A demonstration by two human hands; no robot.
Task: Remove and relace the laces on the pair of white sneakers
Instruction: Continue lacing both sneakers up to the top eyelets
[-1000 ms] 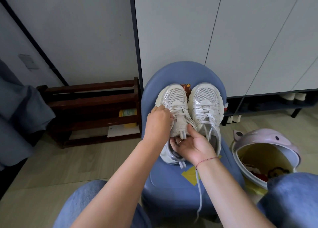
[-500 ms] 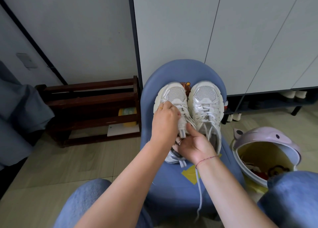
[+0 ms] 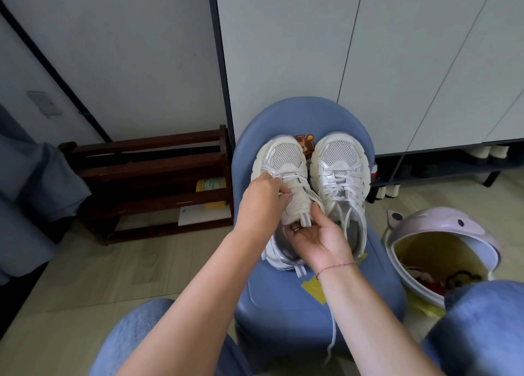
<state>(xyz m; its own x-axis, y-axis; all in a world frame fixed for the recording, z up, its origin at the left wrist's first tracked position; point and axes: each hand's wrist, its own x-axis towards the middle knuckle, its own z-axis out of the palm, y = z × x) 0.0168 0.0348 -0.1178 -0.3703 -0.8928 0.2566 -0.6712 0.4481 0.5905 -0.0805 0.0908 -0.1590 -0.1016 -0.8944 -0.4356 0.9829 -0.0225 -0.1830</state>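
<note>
white sneakers (image 3: 338, 163), two, side by side on the blue chair (image 3: 283, 313) seat, toes toward the chair's back
mesh toes, chunky soles. on the left sneaker (image 3: 283, 160), nearer the chair's left edge, our left hand (image 3: 261, 202) pinches a flat lace (image 3: 285, 195); our right hand (image 3: 320, 239) grips the padded tongue (image 3: 297, 205). one loose lace end (image 3: 334, 336) hangs over the chair's rounded front edge.

Home entryway: shoe rack (image 3: 147, 183), cabinets (image 3: 354, 58).

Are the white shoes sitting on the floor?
No, the white sneakers rest side by side on the seat of the blue chair, up off the floor.
</note>
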